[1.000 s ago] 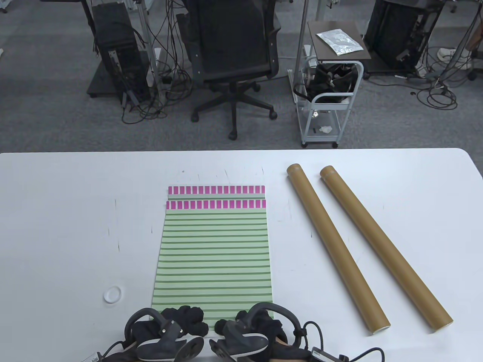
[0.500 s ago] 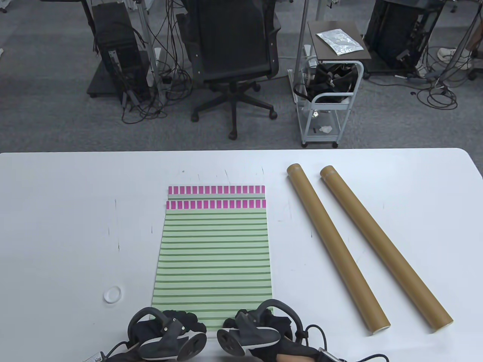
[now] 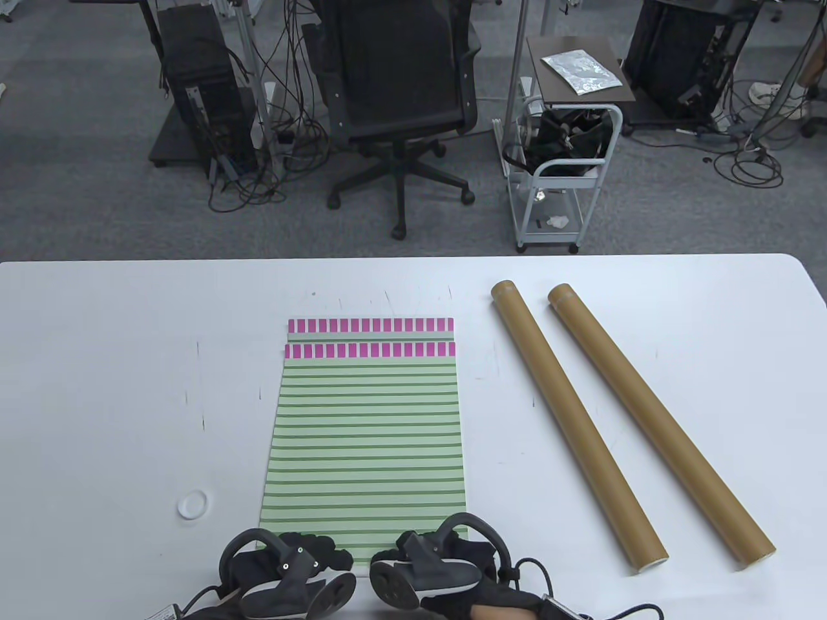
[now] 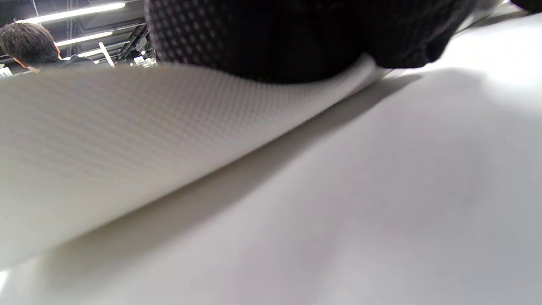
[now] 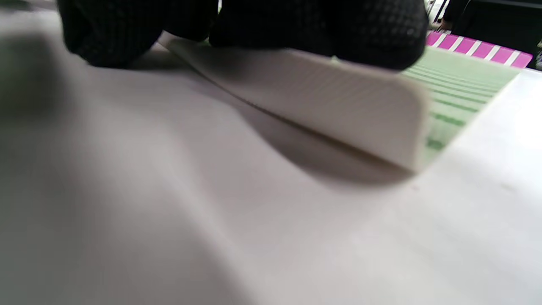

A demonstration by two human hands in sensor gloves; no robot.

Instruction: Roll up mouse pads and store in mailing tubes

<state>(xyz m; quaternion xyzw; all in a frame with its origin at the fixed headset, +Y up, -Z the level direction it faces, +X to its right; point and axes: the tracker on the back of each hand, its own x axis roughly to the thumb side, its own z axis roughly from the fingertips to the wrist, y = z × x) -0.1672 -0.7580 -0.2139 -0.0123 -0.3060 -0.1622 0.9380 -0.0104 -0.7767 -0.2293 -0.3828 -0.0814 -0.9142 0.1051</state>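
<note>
Green stripes cover the top mouse pad [image 3: 365, 445], which lies flat near the middle of the desk [image 3: 97, 387], with its near end at the desk's front edge. A second pad [image 3: 370, 330] peeks out beneath it at the far end. Since a second ago, the near end has been lifted a little and the hands have crept forward, so the rolling is judged to be just starting. The left hand [image 3: 284, 568] and the right hand [image 3: 439, 562] are each curled round that near end. Two brown mailing tubes [image 3: 575, 420] wait on the desk's right side, well apart from the pad.

From above, the lifted end is hidden by the hands. In the wrist views, the white underside [image 4: 127, 140] is seen raised off the desk, with a shadow below, and the right corner [image 5: 406, 123] is seen curled up.
</note>
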